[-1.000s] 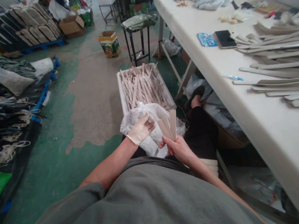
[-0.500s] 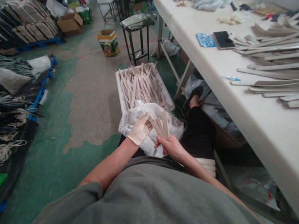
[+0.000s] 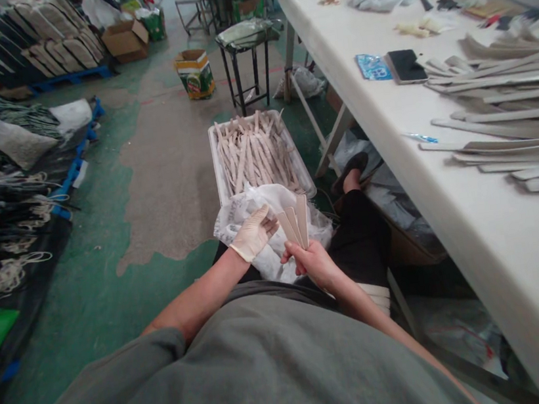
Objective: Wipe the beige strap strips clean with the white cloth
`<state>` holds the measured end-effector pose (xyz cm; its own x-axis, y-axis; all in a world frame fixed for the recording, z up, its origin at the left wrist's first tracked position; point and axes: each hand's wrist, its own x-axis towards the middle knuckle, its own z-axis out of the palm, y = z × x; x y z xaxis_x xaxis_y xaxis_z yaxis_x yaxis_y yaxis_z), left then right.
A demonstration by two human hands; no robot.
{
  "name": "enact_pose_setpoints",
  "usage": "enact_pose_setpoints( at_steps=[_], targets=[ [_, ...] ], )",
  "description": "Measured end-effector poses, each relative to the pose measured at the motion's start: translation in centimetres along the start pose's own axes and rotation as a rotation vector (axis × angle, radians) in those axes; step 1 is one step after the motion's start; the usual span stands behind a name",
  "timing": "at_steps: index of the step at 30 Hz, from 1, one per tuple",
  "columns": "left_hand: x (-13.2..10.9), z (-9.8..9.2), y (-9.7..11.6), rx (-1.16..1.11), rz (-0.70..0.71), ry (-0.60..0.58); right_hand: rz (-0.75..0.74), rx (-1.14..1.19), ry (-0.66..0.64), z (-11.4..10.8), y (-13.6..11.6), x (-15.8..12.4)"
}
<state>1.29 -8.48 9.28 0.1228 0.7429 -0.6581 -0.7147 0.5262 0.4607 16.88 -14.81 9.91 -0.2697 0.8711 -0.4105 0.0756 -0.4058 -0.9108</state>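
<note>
The right hand (image 3: 313, 261) pinches three fanned strips (image 3: 293, 223) on the wearer's side of the crate (image 3: 217, 162); the gloved left hand (image 3: 252, 234) is palm up beside them, fingers loosely open and empty; a white bag (image 3: 228, 211) lies beneath, at the crate's near end; the tabletop (image 3: 491, 226) stands right of the crate.

Right hand (image 3: 316, 263) has three flat beige strips (image 3: 294, 225) pinched at one end and kinda fanned out. Left hand (image 3: 254, 232) is wearing a pale glove (image 3: 242, 248), palm up, fingers loosely bent just beside the strips, all over a white plastic bag (image 3: 229, 215). Just past that there's a white crate (image 3: 219, 175) stuffed with thin pinkish-beige lengths (image 3: 257, 154), and the white table (image 3: 472, 235) off to the right has a phone (image 3: 407, 66) near some messy greyish straps (image 3: 530, 145).
</note>
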Motion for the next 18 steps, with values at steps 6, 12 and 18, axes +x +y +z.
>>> enact_pose_setpoints(
  at_steps=[6,12,18],
  targets=[
    [-0.4,0.4,0.3,0.002,0.032,-0.027,0.014,-0.029,-0.002,0.2,-0.3,-0.2],
    [-0.8,0.7,0.0,0.015,0.04,-0.028,0.011,-0.009,-0.005,0.2,0.4,0.3],
    [-1.1,-0.1,-0.6,0.026,0.061,-0.074,0.032,0.024,-0.031,0.2,1.1,0.8]
  ],
)
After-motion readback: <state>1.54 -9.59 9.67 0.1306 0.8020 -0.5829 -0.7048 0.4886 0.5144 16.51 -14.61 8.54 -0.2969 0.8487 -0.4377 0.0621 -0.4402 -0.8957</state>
